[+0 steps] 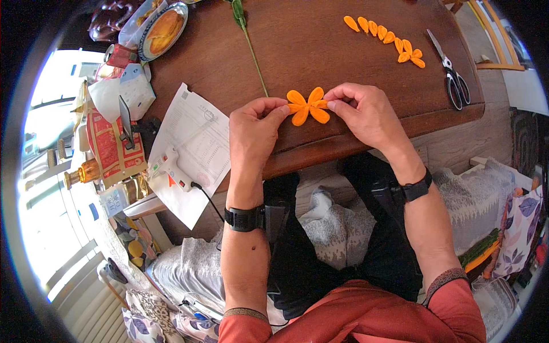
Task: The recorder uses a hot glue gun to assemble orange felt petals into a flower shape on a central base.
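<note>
Between my two hands, above the table's front edge, is an orange fuzzy flower [309, 108] with several rounded petals spread out from its centre. My left hand [257, 123] pinches the petal on its left side between thumb and fingers. The opposite petal is pinched by my right hand [361, 111]. A green stem [254, 54] lies on the table just beyond my left hand, its thicker green end at the far edge of view. At the far right, a row of loose orange petals [373, 28] leads to a second, smaller orange petal cluster [410, 55].
Black-handled scissors [453, 80] lie at the table's right. On the left, a white glue gun [171, 168] with a black cord rests on a printed paper sheet [191, 137]. Beyond are a plate of bread [147, 48], a red can [119, 56] and a red-and-tan package [111, 143] on the brown table [326, 46].
</note>
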The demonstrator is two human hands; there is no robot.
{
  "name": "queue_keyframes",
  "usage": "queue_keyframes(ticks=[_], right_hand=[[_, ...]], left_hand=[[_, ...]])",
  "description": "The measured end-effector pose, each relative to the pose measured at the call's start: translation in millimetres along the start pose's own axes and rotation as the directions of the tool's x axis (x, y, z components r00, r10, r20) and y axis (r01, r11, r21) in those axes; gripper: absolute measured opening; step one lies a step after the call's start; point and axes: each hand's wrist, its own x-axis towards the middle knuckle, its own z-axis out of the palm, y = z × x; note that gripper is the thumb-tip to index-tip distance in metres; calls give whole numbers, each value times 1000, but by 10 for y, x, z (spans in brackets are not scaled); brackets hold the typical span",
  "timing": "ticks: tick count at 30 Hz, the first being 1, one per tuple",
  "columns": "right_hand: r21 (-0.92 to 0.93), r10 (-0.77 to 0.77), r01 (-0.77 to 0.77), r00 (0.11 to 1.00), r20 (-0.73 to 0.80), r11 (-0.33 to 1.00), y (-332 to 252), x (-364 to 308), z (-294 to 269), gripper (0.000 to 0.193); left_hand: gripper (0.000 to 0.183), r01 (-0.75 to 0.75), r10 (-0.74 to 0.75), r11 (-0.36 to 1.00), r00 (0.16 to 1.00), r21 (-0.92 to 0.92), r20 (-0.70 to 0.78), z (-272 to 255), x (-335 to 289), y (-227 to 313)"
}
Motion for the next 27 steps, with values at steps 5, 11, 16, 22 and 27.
queue_keyframes(ticks=[5,11,16,22,27], right_hand=[[1,-70,70,996,-51,998,70,22,21,18],[-6,-27,27,1000,-12,1000,14,29,8,18],[-26,-24,24,1000,8,999,25,36,-4,19],[-44,-49,49,999,-8,998,28,36,10,19],[-18,-96,95,993,-71,995,69,27,51,18]], left_hand=[[22,-39,39,999,999,22,-1,21,29,-47],[22,-36,37,997,999,65,-8,22,5,11],[22,-36,35,997,999,61,19,21,30,-31],[22,-65,67,994,998,83,-14,54,6,19],[22,-105,114,979,993,176,-42,73,-34,115]])
